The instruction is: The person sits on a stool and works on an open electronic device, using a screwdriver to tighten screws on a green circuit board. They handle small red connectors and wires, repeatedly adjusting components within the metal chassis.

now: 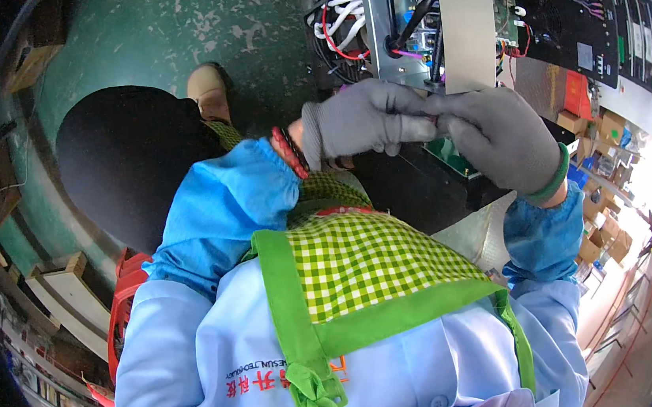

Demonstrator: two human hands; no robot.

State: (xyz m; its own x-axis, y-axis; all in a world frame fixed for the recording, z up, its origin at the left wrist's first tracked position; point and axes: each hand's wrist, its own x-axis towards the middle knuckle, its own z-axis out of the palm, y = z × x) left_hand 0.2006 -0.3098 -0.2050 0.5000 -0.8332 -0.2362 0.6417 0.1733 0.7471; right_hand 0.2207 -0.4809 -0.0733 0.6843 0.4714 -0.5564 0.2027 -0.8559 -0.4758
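Note:
My left hand, in a grey glove, reaches right with its fingers pressed together. Its fingertips meet those of my right hand, also gloved in grey, whose fingers are curled in a pinch. Whatever small thing lies between them is mostly covered by the gloves. Just beyond the hands stands an open metal chassis with black cables, blue parts and circuit boards in it. A flat pale metal plate runs along it, its near end close to my right hand's knuckles. A green circuit board shows partly below my fingers.
White and red wires bunch at the chassis's left. Farther right lie a black panel and a red bin. Cardboard boxes stand at the right. A red plastic chair is at the left, near a dark rounded shape.

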